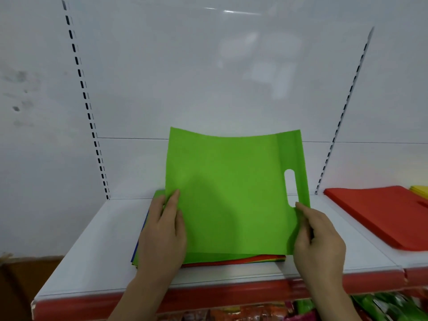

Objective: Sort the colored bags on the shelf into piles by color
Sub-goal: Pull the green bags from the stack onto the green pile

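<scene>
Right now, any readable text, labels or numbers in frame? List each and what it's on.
None readable.
Green bag: plain, no print.
Red bag: plain, no print.
Packaged goods on the shelf below: coloured print, too blurred to read.
Red shelf edge strip: no tag or price visible.

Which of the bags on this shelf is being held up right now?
The green bag, gripped by the left hand and right hand; the red bag lies flat.

Left hand (pixel 162 230) and right hand (pixel 317 235) pinch green bag (pixel 231 193) above mixed pile (pixel 243 259); red pile (pixel 379 212) right.
</scene>
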A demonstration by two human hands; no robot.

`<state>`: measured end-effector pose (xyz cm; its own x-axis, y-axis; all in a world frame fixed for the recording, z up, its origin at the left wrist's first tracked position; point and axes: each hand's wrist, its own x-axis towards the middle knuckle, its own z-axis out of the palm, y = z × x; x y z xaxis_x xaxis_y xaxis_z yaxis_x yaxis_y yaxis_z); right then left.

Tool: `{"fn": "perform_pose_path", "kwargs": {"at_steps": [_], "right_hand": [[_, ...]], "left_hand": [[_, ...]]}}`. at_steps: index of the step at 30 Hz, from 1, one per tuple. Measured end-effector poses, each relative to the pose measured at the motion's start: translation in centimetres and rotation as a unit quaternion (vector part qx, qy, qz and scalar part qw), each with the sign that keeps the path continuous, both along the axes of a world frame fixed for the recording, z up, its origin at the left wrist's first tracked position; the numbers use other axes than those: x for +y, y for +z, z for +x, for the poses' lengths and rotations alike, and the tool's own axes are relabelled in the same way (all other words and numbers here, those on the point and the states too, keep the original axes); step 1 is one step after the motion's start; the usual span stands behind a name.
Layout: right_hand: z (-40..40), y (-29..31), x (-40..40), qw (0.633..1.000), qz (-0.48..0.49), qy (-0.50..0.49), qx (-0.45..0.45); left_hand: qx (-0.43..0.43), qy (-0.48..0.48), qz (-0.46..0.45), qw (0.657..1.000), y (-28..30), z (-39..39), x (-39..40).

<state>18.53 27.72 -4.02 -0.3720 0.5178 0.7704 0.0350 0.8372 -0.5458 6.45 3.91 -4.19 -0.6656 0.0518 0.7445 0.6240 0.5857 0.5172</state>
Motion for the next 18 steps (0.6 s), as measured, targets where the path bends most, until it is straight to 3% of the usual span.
{"fn": "perform_pose_path", "kwargs": {"at_steps": [11,18], "right_hand": [[6.2,0.5,0.5,0.993,-0.007,-0.121,-0.017],[12.8,0.1,3.1,0.975,-0.024,-0.218,-0.043]], "left_hand": [[-0.052,-0.11,0.013,0.993,0.8,2.6,4.5],[-0.078,-0.193,-0.026,0.978,0.7,6.7,9.6]]}}
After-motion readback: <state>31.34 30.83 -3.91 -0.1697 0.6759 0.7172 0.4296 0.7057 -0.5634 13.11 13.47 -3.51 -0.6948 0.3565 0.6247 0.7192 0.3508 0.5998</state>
